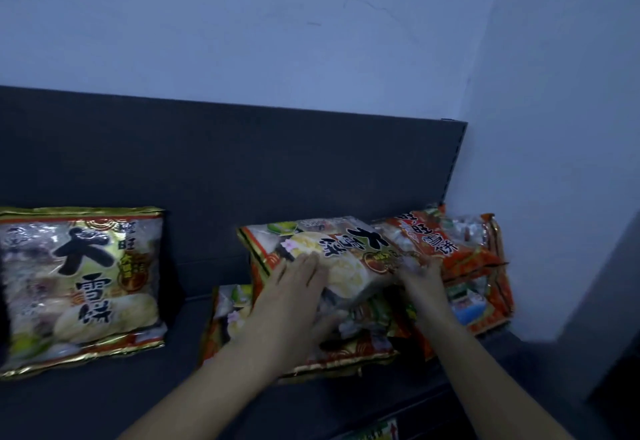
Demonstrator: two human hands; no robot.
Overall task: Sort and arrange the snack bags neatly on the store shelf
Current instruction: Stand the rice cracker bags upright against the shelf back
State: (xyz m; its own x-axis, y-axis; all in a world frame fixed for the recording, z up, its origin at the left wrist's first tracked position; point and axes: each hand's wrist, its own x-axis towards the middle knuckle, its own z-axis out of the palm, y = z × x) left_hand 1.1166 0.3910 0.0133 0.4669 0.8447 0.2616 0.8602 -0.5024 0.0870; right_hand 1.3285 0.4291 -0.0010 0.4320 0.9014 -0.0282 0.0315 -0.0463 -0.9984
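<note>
A gold-trimmed snack bag [346, 252] with big black characters is tilted up in the middle of the dark shelf [156, 401]. My left hand [294, 297] holds its left part, fingers flat on top and thumb underneath. My right hand [424, 278], blurred, grips its right end. Under it lies another gold bag [227, 318], flat on the shelf. A matching gold bag [79, 287] stands upright at the left, leaning on the back panel. Red snack bags [440, 242] are piled at the right end.
The dark back panel [242, 162] runs behind the bags. A pale wall [554, 127] closes off the shelf's right end, close to the red pile [485, 304]. Bare shelf shows between the upright bag and the middle pile. A price label [377, 432] sits on the front edge.
</note>
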